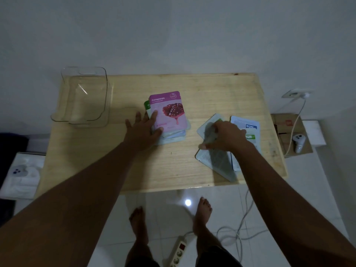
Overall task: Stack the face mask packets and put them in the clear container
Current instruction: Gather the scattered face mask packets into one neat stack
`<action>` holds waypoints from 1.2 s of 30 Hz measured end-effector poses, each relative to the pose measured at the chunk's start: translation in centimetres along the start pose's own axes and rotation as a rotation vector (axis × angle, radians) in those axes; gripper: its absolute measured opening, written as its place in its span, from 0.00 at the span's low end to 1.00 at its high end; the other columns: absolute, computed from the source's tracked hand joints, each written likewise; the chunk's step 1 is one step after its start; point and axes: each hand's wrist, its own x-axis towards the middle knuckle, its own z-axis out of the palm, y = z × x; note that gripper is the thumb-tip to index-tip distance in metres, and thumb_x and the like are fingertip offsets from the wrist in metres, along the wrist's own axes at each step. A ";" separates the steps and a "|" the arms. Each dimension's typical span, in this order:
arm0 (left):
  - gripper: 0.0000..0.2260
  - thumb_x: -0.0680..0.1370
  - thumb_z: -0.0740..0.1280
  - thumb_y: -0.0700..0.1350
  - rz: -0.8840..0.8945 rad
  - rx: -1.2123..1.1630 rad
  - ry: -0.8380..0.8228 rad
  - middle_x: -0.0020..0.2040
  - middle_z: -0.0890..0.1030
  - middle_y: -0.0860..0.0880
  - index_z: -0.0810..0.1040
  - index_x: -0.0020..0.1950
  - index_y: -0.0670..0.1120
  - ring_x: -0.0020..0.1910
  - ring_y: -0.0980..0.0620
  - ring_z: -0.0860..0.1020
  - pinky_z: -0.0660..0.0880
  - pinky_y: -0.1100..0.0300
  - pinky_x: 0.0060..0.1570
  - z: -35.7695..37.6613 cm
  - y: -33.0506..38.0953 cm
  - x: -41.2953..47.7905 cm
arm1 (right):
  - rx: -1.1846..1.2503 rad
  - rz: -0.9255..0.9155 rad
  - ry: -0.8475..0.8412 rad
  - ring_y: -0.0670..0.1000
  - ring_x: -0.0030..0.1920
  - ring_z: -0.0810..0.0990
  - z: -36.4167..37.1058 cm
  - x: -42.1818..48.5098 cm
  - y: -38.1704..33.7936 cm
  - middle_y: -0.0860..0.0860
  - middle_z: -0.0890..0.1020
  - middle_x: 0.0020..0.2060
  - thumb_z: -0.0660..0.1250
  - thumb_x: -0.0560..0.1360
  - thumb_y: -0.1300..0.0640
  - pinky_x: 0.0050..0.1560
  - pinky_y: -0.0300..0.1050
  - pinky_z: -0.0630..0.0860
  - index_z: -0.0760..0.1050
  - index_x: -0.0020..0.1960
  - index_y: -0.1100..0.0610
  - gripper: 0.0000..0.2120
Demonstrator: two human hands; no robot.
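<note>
A stack of face mask packets lies at the table's middle, topped by a pink pomegranate packet (170, 110); a green-edged packet (147, 107) pokes out at its left. My left hand (143, 128) rests flat on the stack's left side, fingers spread. To the right, several pale packets lie scattered face down. My right hand (225, 136) pinches one of them, a pale green packet (209, 128), lifting its edge. Another pale packet (217, 162) lies nearer me, and a white-blue one (245, 122) lies behind the hand. The clear container (84, 97) stands empty at the table's far left corner.
The wooden table (163, 166) stands against a white wall. A cardboard box (289, 132) with a white controller (298, 142) and a cable sits to the right. A power strip (178, 251) lies on the tiled floor by my feet. A white tray (21, 176) sits at left.
</note>
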 end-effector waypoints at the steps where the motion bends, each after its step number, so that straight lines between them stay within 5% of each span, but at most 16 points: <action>1: 0.36 0.74 0.47 0.67 0.002 0.003 0.002 0.80 0.55 0.47 0.46 0.79 0.55 0.78 0.36 0.48 0.46 0.29 0.70 0.1 -0.1 0.0 | -0.016 -0.007 -0.026 0.58 0.65 0.74 0.4 -0.1 0.1 0.53 0.77 0.63 0.79 0.57 0.36 0.65 0.63 0.70 0.69 0.68 0.51 0.45; 6: 0.36 0.74 0.48 0.67 -0.013 -0.013 0.013 0.80 0.54 0.48 0.47 0.79 0.56 0.78 0.37 0.47 0.45 0.29 0.70 0.5 0.0 0.1 | 0.121 -0.011 0.050 0.56 0.61 0.78 1.3 0.2 0.1 0.52 0.80 0.58 0.84 0.55 0.48 0.60 0.58 0.76 0.77 0.58 0.49 0.34; 9: 0.35 0.74 0.49 0.66 -0.017 -0.027 0.021 0.80 0.54 0.48 0.47 0.79 0.55 0.78 0.37 0.47 0.45 0.29 0.70 0.5 0.3 -0.1 | 0.175 -0.066 0.101 0.55 0.57 0.79 1.0 0.4 0.2 0.53 0.82 0.54 0.83 0.58 0.50 0.56 0.50 0.77 0.80 0.51 0.50 0.24; 16: 0.35 0.75 0.51 0.66 -0.026 -0.050 0.008 0.80 0.54 0.48 0.47 0.79 0.56 0.78 0.37 0.47 0.44 0.30 0.70 0.4 0.3 -0.2 | 0.546 -0.086 0.304 0.52 0.45 0.82 -1.1 0.9 -0.4 0.52 0.83 0.44 0.82 0.61 0.47 0.44 0.47 0.80 0.81 0.44 0.54 0.18; 20: 0.35 0.75 0.49 0.66 -0.004 -0.021 -0.013 0.80 0.54 0.45 0.45 0.79 0.55 0.78 0.36 0.46 0.43 0.32 0.71 0.3 -0.1 0.1 | 0.616 -0.123 0.404 0.54 0.47 0.84 -3.8 2.2 -2.2 0.55 0.86 0.45 0.78 0.64 0.52 0.51 0.53 0.82 0.83 0.45 0.55 0.12; 24: 0.34 0.76 0.50 0.66 0.026 -0.012 0.009 0.80 0.53 0.44 0.45 0.79 0.54 0.78 0.35 0.45 0.42 0.35 0.72 0.8 -0.5 0.3 | 0.550 -0.139 0.492 0.54 0.52 0.84 -5.4 4.6 -6.4 0.56 0.86 0.47 0.71 0.68 0.58 0.54 0.42 0.77 0.84 0.48 0.59 0.10; 32: 0.32 0.79 0.53 0.62 0.045 -0.053 0.022 0.80 0.53 0.45 0.45 0.79 0.55 0.78 0.37 0.43 0.41 0.36 0.73 0.4 -0.5 -0.1 | 0.658 -0.188 0.336 0.53 0.52 0.81 -3.2 6.7 -15.5 0.55 0.83 0.50 0.71 0.70 0.53 0.55 0.42 0.74 0.80 0.48 0.62 0.13; 36: 0.33 0.79 0.55 0.61 0.039 -0.045 0.033 0.80 0.54 0.46 0.47 0.79 0.52 0.78 0.36 0.45 0.43 0.35 0.74 0.4 -0.4 0.0 | 0.911 -0.256 0.228 0.53 0.48 0.84 -1.4 6.7 -15.9 0.53 0.84 0.47 0.71 0.70 0.50 0.53 0.54 0.81 0.79 0.51 0.55 0.12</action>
